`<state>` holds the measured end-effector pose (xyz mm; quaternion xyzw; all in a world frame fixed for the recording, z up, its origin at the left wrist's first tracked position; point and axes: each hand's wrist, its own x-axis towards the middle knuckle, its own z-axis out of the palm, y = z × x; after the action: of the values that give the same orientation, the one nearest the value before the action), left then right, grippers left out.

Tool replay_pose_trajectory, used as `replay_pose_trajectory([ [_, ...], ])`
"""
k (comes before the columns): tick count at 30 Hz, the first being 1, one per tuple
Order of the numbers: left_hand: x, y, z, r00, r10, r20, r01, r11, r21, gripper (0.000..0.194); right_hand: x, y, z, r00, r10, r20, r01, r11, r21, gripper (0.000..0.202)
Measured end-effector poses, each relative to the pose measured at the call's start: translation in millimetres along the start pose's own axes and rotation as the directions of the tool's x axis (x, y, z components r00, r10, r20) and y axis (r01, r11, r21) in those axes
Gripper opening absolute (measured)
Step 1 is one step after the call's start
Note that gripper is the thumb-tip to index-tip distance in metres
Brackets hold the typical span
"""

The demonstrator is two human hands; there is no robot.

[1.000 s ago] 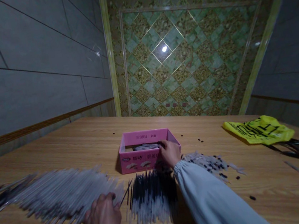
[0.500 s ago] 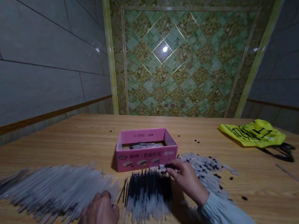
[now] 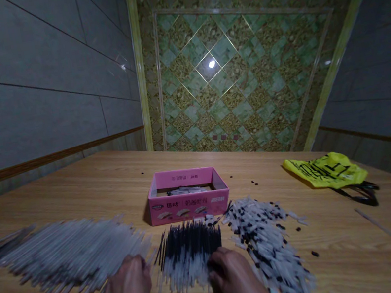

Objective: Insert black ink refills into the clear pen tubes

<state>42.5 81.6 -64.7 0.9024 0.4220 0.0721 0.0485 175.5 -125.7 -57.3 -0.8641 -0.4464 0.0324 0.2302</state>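
Some sticks [image 3: 187, 190] in pink box [image 3: 190, 208]; pale pile [image 3: 80, 253], dark-topped bunch [image 3: 190, 245] outside. My left hand [image 3: 128, 288], right hand [image 3: 237, 278] curled; can't tell grip.

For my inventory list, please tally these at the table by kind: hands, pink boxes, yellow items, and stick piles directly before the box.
Hands (left hand, right hand): 2
Pink box: 1
Yellow item: 1
Stick pile: 1
Total: 5

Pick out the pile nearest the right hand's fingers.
The middle pile of thin black-and-white sticks: the right hand is at its right edge. The translucent grey sticks lie farther left, the loose black-and-white bits farther right.
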Motion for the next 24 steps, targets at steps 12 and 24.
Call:
replay_pose_trajectory([
  [12,8.4,4.7,7.3,0.983,-0.054,-0.175,-0.121,0.527,-0.841,0.025,-0.7,3.9,6.4,0.996,-0.045,-0.071,0.038,0.994,-0.103,0.014],
  [24,-0.4,23.6,3.6,0.925,0.232,0.301,0.367,-0.335,-0.868,0.038,-0.1,12.4,1.0,0.986,-0.163,-0.01,0.158,0.965,-0.211,0.018],
])
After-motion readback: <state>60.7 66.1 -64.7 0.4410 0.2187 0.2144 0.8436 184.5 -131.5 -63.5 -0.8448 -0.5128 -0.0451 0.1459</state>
